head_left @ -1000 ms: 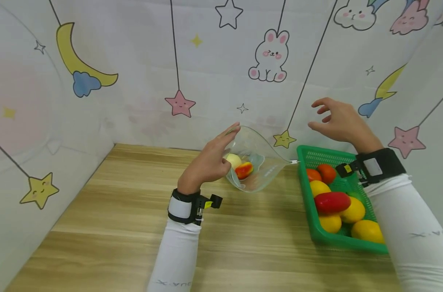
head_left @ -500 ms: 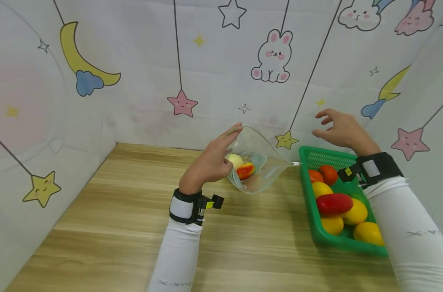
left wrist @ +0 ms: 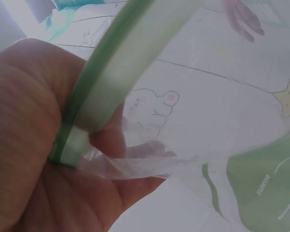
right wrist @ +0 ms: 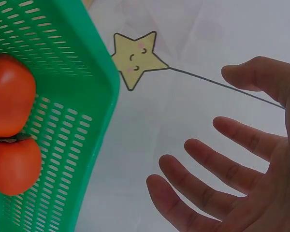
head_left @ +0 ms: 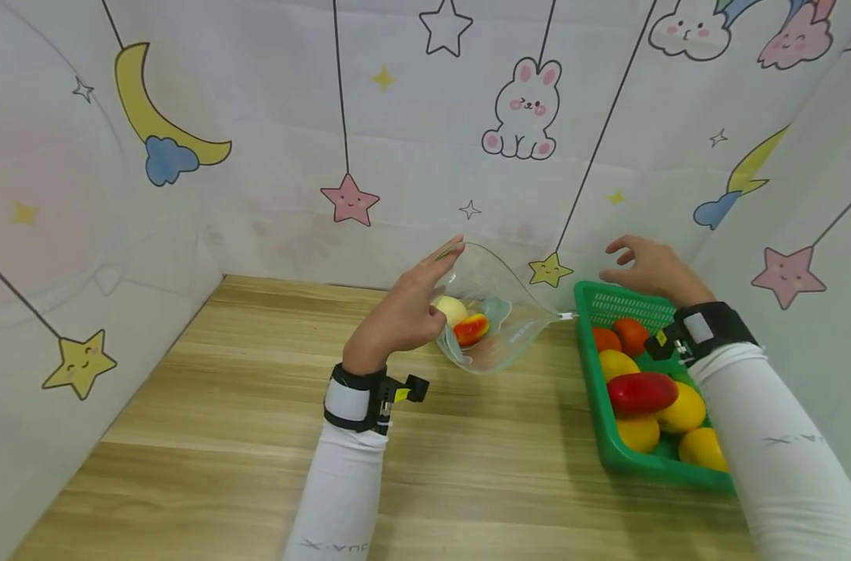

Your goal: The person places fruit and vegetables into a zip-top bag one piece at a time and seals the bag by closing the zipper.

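Note:
My left hand point(head_left: 404, 312) grips the edge of a clear zip bag point(head_left: 513, 343), whose mouth gapes toward me. In the left wrist view, the thumb and fingers pinch the bag's green zip rim point(left wrist: 96, 72). Inside the bag lie a pale yellow round fruit point(head_left: 452, 311) and a red-and-yellow fruit point(head_left: 471, 330). Fingers spread and holding nothing, my right hand point(head_left: 650, 269) hovers above the back of a green basket point(head_left: 595, 389). The right wrist view shows that hand point(right wrist: 241, 179) apart from the basket wall point(right wrist: 94, 111).
In the basket sit orange-red persimmons point(right wrist: 14, 166), several yellow fruits point(head_left: 681, 409) and a long red fruit point(head_left: 642, 392) on top. A wooden tabletop point(head_left: 257, 405) spreads in front. Behind it hangs a cloth backdrop point(head_left: 271, 140) printed with stars and rabbits.
My right hand has come down toward the basket's back rim. The left hand keeps its hold on the bag, and the fruit inside has stayed put.

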Motion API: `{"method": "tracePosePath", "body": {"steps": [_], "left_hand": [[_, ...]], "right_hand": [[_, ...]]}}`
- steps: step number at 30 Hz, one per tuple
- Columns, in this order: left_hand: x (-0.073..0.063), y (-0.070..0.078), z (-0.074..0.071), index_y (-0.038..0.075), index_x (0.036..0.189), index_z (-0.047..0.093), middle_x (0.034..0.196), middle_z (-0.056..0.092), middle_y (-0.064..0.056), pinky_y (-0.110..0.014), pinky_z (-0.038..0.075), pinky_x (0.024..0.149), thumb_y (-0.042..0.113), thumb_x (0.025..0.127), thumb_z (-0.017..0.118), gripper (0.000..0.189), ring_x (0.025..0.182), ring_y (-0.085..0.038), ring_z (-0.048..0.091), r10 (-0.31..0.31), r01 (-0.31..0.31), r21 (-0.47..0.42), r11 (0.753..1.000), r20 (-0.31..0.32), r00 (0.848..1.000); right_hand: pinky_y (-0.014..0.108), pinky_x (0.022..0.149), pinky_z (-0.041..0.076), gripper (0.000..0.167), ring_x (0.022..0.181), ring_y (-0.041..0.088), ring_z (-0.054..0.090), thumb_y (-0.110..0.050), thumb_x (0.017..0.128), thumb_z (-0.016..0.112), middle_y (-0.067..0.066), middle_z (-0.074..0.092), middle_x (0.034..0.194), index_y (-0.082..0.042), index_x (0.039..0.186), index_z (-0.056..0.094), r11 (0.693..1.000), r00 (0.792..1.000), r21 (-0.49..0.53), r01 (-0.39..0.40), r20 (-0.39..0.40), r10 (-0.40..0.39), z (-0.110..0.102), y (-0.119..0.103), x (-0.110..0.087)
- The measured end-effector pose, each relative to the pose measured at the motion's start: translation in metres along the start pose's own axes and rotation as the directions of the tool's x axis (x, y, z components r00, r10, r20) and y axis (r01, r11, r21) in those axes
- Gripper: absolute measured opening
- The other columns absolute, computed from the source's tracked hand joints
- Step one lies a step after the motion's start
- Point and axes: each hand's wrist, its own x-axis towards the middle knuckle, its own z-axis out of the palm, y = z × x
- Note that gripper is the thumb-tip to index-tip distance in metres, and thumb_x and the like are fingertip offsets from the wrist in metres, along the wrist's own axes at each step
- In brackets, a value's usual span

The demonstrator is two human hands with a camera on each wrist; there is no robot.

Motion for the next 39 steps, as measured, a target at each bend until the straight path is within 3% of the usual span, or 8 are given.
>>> {"method": "tracePosePath", "body": {"steps": [11, 20, 28, 39], "left_hand": [[-0.002, -0.002, -0.001, 0.003, 0.158, 0.028, 0.17, 0.02, -0.002, -0.024, 0.026, 0.055, -0.016, 0.075, 0.046, 0.087, 0.155, -0.02, 0.025, 0.01, -0.01, 0.01, 1.0, -0.005, 1.0], [-0.001, -0.001, 0.0, 0.002, 0.158, 0.029, 0.17, 0.021, -0.002, -0.024, 0.028, 0.054, -0.015, 0.075, 0.046, 0.086, 0.155, -0.022, 0.026, 0.008, -0.007, 0.018, 1.0, -0.011, 1.0], [-0.002, -0.002, -0.001, 0.001, 0.158, 0.029, 0.17, 0.021, -0.003, -0.025, 0.026, 0.056, -0.016, 0.074, 0.044, 0.087, 0.155, -0.021, 0.025, 0.016, -0.015, 0.026, 1.0, -0.014, 1.0], [-0.002, -0.002, 0.0, -0.001, 0.157, 0.029, 0.169, 0.022, -0.007, -0.025, 0.026, 0.057, -0.016, 0.074, 0.044, 0.086, 0.155, -0.023, 0.026, 0.025, -0.025, 0.022, 0.999, -0.014, 1.0]], "right_hand": [[0.061, 0.091, 0.054, 0.055, 0.114, 0.052, 0.054, -0.034, 0.094, 0.063, 0.037, 0.055, 0.132, 0.001, 0.135, 0.05, 1.0, 0.997, 0.006, -0.027, 0.069, 0.026, 0.021, 0.011, 0.007], [0.047, 0.075, 0.062, 0.058, 0.098, 0.044, 0.064, -0.036, 0.095, 0.063, 0.039, 0.055, 0.132, 0.003, 0.136, 0.049, 0.998, 0.988, 0.047, -0.04, 0.154, 0.032, 0.032, 0.025, 0.008], [0.05, 0.078, 0.062, 0.061, 0.104, 0.047, 0.062, -0.038, 0.096, 0.063, 0.039, 0.052, 0.134, 0.004, 0.138, 0.048, 0.992, 0.975, 0.063, -0.11, 0.202, 0.095, 0.041, 0.035, 0.01], [0.055, 0.08, 0.061, 0.066, 0.11, 0.05, 0.056, -0.039, 0.095, 0.062, 0.038, 0.043, 0.139, 0.004, 0.142, 0.044, 0.987, 0.955, 0.061, -0.147, 0.27, 0.125, 0.049, 0.05, 0.007]]}}
